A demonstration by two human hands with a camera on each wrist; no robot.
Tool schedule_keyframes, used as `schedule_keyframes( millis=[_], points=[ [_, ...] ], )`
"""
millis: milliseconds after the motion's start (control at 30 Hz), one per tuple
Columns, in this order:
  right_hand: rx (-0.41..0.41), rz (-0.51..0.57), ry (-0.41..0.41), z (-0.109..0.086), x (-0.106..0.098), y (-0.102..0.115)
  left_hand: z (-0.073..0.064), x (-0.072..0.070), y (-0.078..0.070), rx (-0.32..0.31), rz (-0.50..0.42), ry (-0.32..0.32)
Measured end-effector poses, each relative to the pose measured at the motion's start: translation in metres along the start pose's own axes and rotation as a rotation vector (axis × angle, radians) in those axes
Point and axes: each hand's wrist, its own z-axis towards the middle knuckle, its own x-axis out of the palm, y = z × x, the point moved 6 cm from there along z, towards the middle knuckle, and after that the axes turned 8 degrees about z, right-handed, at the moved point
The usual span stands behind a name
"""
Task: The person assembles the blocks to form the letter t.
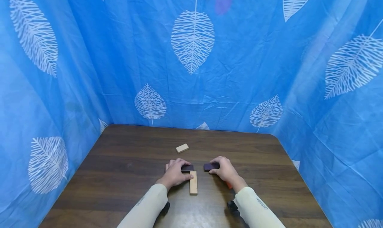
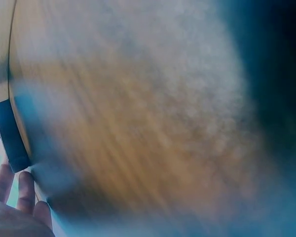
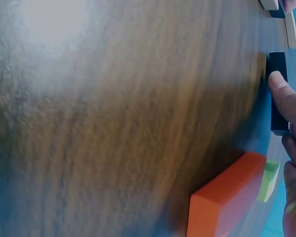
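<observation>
In the head view my left hand point(image 1: 174, 173) grips a dark block point(image 1: 187, 168), forefinger along its far side. The thumb tip lies over the upper end of a pale wooden block point(image 1: 193, 184). The left wrist view has the same dark block point(image 2: 11, 136) end to end with the pale one point(image 2: 0, 44), fingers around its lower end. To the right, my right hand point(image 1: 226, 171) pinches a dark purple block point(image 1: 208, 167) between thumb and fingers; a gap separates the two dark blocks. The right wrist view catches the thumb across the purple block point(image 3: 279, 108).
Another pale block point(image 1: 182, 148) lies farther back on the brown wooden table point(image 1: 134, 148). An orange block point(image 3: 227, 197) and a light green block point(image 3: 270, 180) are beside my right hand, mostly hidden under the wrist in the head view. Blue leaf-patterned curtains point(image 1: 191, 98) enclose the table.
</observation>
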Motion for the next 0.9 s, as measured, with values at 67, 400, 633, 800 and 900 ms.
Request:
schedule_keyframes(
  millis=[67, 400, 633, 800, 900],
  points=[
    [-0.009, 0.013, -0.012, -0.001, 0.002, 0.002, 0.0, 0.0, 0.0, 0.001, 0.001, 0.002],
    [-0.031, 0.091, -0.041, -0.002, 0.017, 0.012, -0.001, -0.001, 0.0, 0.006, -0.003, -0.004],
    [-0.052, 0.116, -0.07, -0.001, 0.023, 0.019, 0.0, 0.0, 0.0, 0.01, 0.008, -0.007],
    [-0.075, 0.112, -0.1, 0.0, 0.028, 0.024, -0.001, -0.001, 0.0, 0.006, 0.006, -0.007],
    [-0.073, 0.105, -0.106, 0.0, 0.03, 0.025, -0.001, -0.001, -0.001, 0.005, 0.004, -0.003]
  ],
)
